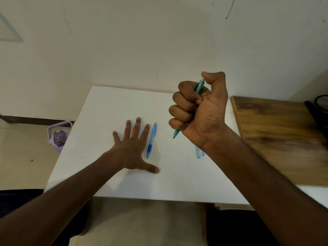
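We see a flat white table top (pixel 106 112). Its far edge meets the cream wall (pixel 159 41) just past our right hand (pixel 200 110). Its near edge is by our lap. Bare white table shows between our two hands and beyond the fingers of our left hand (pixel 132 150).

Just to the right of the right hand lies a brown wooden board (pixel 276 130) with dark, streaky grain. Off to the left of the left hand, down on the floor, stands a round purple plastic bottle (pixel 58 136) with a handle.

A smooth blue plastic pen (pixel 151 140) with a darker grip lies just beside the first finger of the left hand. A thin teal strip (pixel 198 153) peeks out under the right wrist; we cannot tell what it is.

The right hand makes a tight fist around a teal plastic pen (pixel 199 85). The thumb sits on the pen's top end. The tip sticks out below the little finger and points down. The left hand lies flat on the table, with its fingers spread wide, holding nothing.
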Tool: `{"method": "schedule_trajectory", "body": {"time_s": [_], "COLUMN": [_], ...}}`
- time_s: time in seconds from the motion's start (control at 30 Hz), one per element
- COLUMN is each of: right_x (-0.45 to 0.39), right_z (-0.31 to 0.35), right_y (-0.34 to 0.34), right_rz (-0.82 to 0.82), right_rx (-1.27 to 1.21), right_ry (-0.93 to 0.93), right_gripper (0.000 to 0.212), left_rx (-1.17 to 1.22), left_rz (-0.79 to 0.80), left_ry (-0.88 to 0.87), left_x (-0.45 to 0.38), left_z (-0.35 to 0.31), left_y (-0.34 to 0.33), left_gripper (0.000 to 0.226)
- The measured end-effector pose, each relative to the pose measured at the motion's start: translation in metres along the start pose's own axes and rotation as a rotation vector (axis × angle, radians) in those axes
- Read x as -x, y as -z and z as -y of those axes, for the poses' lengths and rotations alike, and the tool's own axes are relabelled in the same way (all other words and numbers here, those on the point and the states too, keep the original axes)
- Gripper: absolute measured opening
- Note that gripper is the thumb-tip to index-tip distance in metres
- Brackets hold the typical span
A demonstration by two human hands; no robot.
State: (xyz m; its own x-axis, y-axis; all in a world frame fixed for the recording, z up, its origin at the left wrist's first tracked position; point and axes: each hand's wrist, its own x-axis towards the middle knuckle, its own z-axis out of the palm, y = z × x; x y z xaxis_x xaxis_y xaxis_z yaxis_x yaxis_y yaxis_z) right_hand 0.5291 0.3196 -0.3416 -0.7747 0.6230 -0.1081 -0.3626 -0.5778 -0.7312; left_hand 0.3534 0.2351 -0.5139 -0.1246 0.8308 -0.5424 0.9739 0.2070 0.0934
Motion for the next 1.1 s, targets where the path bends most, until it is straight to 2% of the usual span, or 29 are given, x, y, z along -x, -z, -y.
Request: {"method": "schedule_trajectory", "body": {"time_s": [1.1], "right_x": [-0.0014], "right_z": [-0.003], "right_y": [0.0005], "right_rz": [0.087], "right_rx": [0.023], "right_ry": [-0.014], "right_gripper": [0.053], "left_rx": [0.008], "left_rz": [-0.005], "left_ry": [-0.013], "left_x": [-0.0065], "left_z": [0.0062], "left_y": [-0.0056], "left_gripper": [0.166]}}
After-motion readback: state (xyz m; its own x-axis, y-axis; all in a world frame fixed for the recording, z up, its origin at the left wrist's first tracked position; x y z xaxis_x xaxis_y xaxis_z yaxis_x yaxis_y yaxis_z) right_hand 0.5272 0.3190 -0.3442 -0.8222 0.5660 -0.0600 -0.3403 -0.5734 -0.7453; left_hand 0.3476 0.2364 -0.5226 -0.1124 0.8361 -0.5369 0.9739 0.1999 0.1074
